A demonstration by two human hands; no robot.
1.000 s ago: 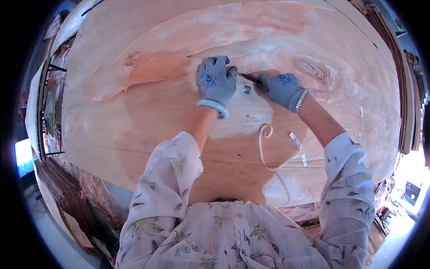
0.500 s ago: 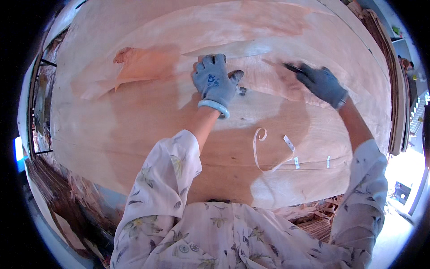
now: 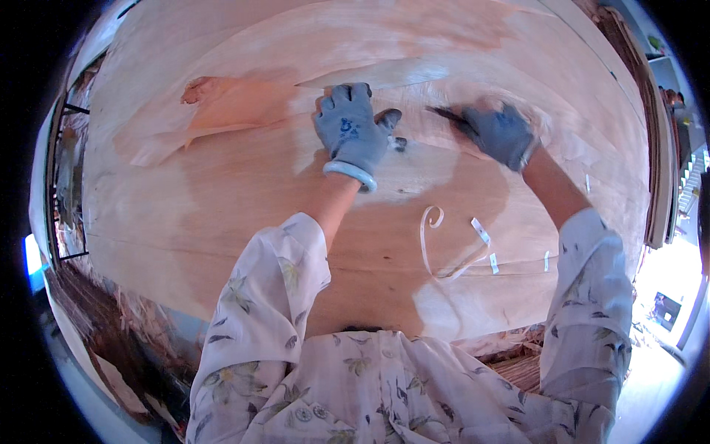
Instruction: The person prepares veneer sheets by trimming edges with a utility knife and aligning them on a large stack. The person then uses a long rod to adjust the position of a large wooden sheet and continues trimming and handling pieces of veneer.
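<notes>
My left hand (image 3: 349, 132), in a grey-blue work glove, lies palm down on a broad sheet of pale wood veneer (image 3: 281, 244), its fingers spread and thumb out to the right. To the right, my gloved right hand (image 3: 499, 137) is closed round a dark, slim knife (image 3: 446, 114), which points left toward my other hand; its handle is mostly hidden in the fist. The knife tip is low over the veneer, though whether it touches cannot be made out. Just beyond my left hand runs the pointed edge of a lighter veneer piece (image 3: 384, 72).
A torn, orange-toned veneer flap (image 3: 240, 103) lies at left. Nearer me are a curled white tape strip (image 3: 424, 240) and short tape pieces (image 3: 481, 231). Stacked sheets (image 3: 654, 163) edge the right side; veneer scraps (image 3: 148, 325) lie below the sheet at left.
My right hand has moved left with the knife, closer to my left hand. The left hand stays pressed in nearly the same spot.
</notes>
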